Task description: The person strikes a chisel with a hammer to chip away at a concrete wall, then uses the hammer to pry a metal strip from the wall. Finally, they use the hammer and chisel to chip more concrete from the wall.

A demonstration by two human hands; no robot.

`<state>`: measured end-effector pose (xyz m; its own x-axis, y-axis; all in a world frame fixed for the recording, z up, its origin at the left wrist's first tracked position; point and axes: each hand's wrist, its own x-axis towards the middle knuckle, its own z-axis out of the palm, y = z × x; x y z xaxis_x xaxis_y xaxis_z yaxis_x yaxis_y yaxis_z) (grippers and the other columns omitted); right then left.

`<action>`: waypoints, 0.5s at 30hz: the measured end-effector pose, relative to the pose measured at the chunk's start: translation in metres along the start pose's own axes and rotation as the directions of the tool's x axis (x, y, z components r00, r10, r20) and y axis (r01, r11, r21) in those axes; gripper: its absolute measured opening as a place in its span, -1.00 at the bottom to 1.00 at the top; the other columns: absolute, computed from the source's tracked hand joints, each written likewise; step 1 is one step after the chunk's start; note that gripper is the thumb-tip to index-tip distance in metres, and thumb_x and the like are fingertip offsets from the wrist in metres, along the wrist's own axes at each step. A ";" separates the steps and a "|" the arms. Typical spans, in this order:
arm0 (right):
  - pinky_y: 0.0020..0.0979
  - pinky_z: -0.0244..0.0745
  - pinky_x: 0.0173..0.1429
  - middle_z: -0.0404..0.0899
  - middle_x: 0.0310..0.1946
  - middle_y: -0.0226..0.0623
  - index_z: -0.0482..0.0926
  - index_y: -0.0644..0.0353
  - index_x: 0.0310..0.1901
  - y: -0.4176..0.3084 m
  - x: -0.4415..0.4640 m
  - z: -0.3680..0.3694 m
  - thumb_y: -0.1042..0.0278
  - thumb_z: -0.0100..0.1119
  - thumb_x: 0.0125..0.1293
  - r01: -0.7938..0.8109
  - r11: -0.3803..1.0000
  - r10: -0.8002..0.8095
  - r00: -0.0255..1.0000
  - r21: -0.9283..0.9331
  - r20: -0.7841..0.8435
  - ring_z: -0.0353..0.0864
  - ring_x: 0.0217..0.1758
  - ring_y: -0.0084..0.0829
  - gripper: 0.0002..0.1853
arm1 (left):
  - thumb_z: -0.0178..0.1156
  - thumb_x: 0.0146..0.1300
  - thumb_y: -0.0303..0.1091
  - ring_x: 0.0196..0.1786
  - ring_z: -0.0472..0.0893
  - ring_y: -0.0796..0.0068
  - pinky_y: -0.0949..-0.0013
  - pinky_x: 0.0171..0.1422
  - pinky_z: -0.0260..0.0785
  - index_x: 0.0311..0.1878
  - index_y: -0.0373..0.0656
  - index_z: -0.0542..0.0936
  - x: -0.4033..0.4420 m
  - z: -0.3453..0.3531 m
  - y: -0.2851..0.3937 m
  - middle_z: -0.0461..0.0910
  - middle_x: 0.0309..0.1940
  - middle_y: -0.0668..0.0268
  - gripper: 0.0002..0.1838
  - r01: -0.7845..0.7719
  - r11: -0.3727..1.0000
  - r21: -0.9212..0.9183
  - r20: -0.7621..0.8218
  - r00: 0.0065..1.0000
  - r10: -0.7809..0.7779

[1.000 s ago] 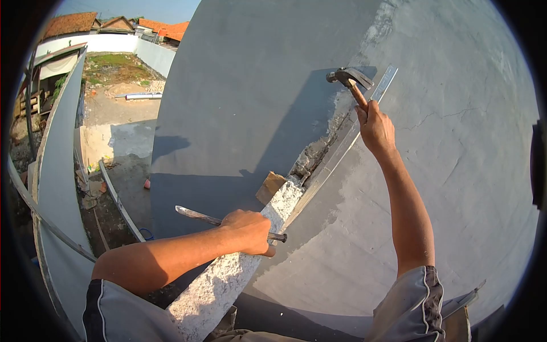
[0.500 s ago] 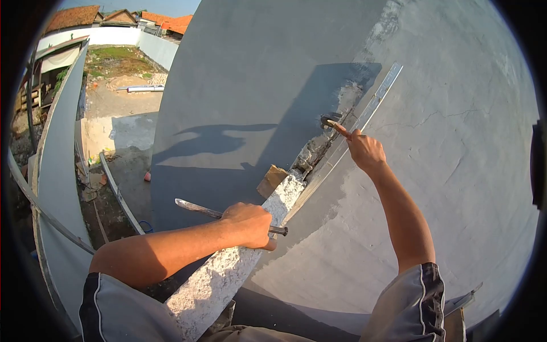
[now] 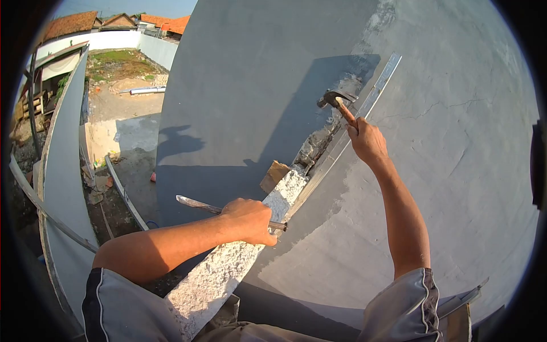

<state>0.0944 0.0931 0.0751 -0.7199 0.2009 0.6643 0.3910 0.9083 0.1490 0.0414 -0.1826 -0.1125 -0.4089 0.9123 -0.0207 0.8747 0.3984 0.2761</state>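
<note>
My right hand (image 3: 369,141) is closed round the wooden handle of a claw hammer (image 3: 336,100), whose dark head is up beside a rough, broken strip of masonry (image 3: 313,145). My left hand (image 3: 248,221) grips a metal chisel (image 3: 198,204); its flattened end points left and its butt sticks out on the right of the fist. That fist is over a rough whitish concrete beam (image 3: 219,273), which slopes up towards the wall. Along the broken strip lies a long straight batten (image 3: 370,97), close to my right hand.
A grey plastered wall (image 3: 456,142) with cracks fills the right side. A brown block (image 3: 274,175) sits beside the beam's upper end. On the left, the ground (image 3: 134,188) lies far below, with a low wall (image 3: 65,154) and a curved pole (image 3: 122,194).
The hammer head has swung up and now shows its claw more clearly. The arm's shadow on the wall has shrunk and shifted. The left hand keeps its hold on the chisel.
</note>
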 end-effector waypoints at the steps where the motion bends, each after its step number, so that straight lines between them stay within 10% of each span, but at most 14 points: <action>1: -0.02 0.58 -0.18 0.70 -0.36 0.02 0.61 0.21 -0.08 -0.010 -0.014 -0.006 0.06 0.16 0.48 -0.030 0.997 0.032 0.999 0.076 -0.022 0.74 -0.26 0.05 -0.67 | 0.31 0.12 0.26 -0.14 0.79 -0.02 0.01 0.03 0.65 0.27 -0.42 0.56 0.003 0.003 -0.001 0.74 -0.19 -0.12 -0.09 0.004 1.000 0.005 -0.001 1.000 -0.004; 5: -0.11 0.56 -0.21 0.71 -0.42 -0.03 0.68 0.25 -0.06 -0.034 -0.073 0.024 0.15 0.29 0.43 -0.014 0.819 0.114 0.984 0.574 -0.139 0.74 -0.35 -0.02 -0.70 | 0.32 0.11 0.34 -0.11 0.78 -0.06 0.00 0.07 0.64 0.40 -0.40 0.46 0.002 0.000 0.004 0.74 -0.20 -0.12 0.03 0.035 0.999 0.010 0.000 0.999 -0.035; 9: -0.07 0.57 -0.09 0.74 -0.36 -0.04 0.72 0.20 -0.07 -0.064 -0.102 0.067 0.08 0.25 0.45 -0.350 0.751 0.240 0.935 0.560 0.262 0.76 -0.23 -0.01 -0.68 | 0.26 0.13 0.55 -0.13 0.78 -0.11 -0.01 -0.03 0.65 0.43 -0.42 0.41 -0.016 -0.004 0.006 0.71 -0.33 -0.21 0.16 0.085 0.996 -0.008 -0.056 0.995 -0.085; 15: 0.00 0.59 0.01 0.75 -0.29 -0.07 0.75 0.05 -0.13 -0.103 -0.117 0.140 0.20 0.28 0.36 -0.143 0.825 0.103 0.989 0.546 0.103 0.71 -0.05 0.02 -0.82 | 0.14 0.28 0.51 -0.38 0.76 0.04 -0.04 -0.14 0.64 -0.31 -0.44 0.68 -0.089 -0.018 -0.003 0.64 -0.56 -0.02 -0.08 0.342 0.936 0.081 -0.047 0.940 -0.339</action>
<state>0.0578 0.0272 -0.1204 -0.7307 0.3302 0.5975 0.1122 0.9214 -0.3721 0.0702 -0.2672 -0.0938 -0.6930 0.7177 -0.0684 0.7000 0.6926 0.1741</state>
